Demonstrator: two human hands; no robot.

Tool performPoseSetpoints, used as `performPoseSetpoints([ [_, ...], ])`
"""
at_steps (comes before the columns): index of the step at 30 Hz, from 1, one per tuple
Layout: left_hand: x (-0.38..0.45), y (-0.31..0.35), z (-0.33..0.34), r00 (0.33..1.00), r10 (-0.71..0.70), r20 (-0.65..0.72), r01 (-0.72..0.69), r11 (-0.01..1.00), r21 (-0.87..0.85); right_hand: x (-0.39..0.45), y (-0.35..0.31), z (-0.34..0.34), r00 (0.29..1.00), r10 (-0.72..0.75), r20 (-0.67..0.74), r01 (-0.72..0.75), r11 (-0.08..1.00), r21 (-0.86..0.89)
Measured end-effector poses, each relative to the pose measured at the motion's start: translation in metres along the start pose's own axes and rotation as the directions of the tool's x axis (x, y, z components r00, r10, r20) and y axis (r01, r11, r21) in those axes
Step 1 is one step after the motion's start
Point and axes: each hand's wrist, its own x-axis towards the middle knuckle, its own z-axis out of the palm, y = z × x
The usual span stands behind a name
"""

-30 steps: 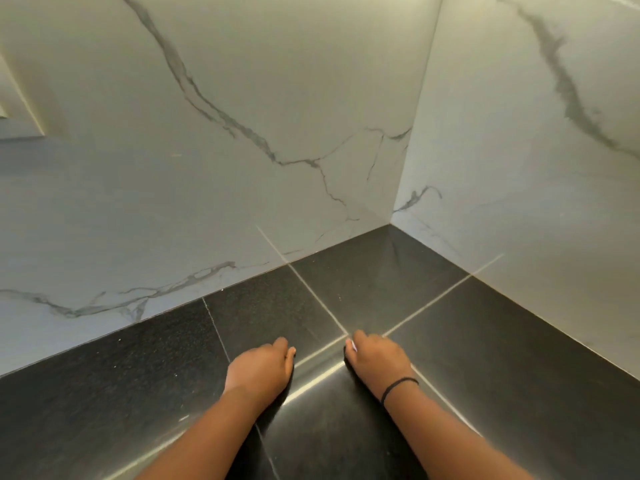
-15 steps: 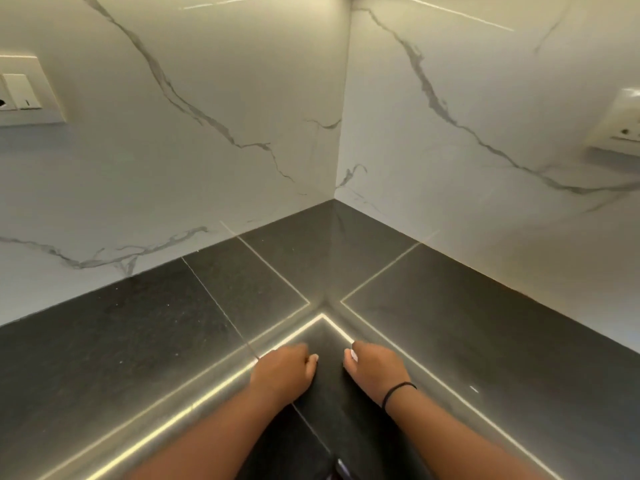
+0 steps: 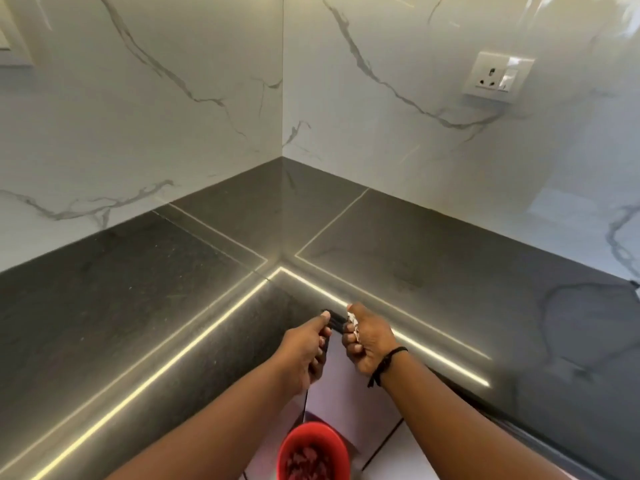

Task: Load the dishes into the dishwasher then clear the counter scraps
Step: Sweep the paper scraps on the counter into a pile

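Both hands hover at the inner corner edge of the dark stone counter (image 3: 145, 306). My right hand (image 3: 369, 344), with a black band on the wrist, is closed around a small pale scrap (image 3: 352, 319) that shows between thumb and fingers. My left hand (image 3: 304, 348) is curled beside it, fingers bent inward; what it holds, if anything, is hidden. Below the hands, on the floor, stands a red bin (image 3: 313, 452) with dark scraps inside.
White marble-look walls (image 3: 173, 98) meet in a corner behind the counter. A wall socket (image 3: 495, 77) sits on the right wall, another switch plate (image 3: 10, 46) at the far left. Bright light strips reflect on the counter. White floor tiles (image 3: 408, 455) lie beneath.
Both hands have drawn back from the counter surface to its front edge and lifted, fingers curling closed. The view has tilted down, and the red bin has come into sight.
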Motion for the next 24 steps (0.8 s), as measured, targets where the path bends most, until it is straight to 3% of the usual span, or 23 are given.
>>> performPoseSetpoints([
  [4,-0.019,-0.024,0.001,0.999,-0.033,0.024,0.033,0.999,0.002,-0.026,0.022,0.001,0.994,0.088,0.066,-0.091,0.994,0.058],
  [8,-0.01,-0.058,0.002,0.993,-0.119,-0.008,0.118,0.993,-0.015,-0.03,0.052,-0.017,0.982,0.187,0.008,-0.187,0.982,-0.005],
  [11,0.007,-0.102,0.003,0.973,-0.224,-0.059,0.223,0.974,-0.023,-0.021,0.088,-0.039,0.94,0.341,-0.002,-0.341,0.94,-0.02],
  [18,0.084,-0.236,-0.015,0.852,-0.5,-0.154,0.494,0.866,-0.081,0.057,0.231,-0.118,0.842,0.523,-0.134,-0.509,0.852,0.123],
  [22,0.151,-0.321,-0.042,0.782,-0.584,-0.217,0.556,0.812,-0.178,0.11,0.313,-0.16,0.763,0.622,-0.173,-0.573,0.776,0.264],
  [24,0.179,-0.35,-0.052,0.771,-0.591,-0.238,0.554,0.806,-0.208,0.135,0.342,-0.169,0.753,0.623,-0.212,-0.582,0.781,0.227],
])
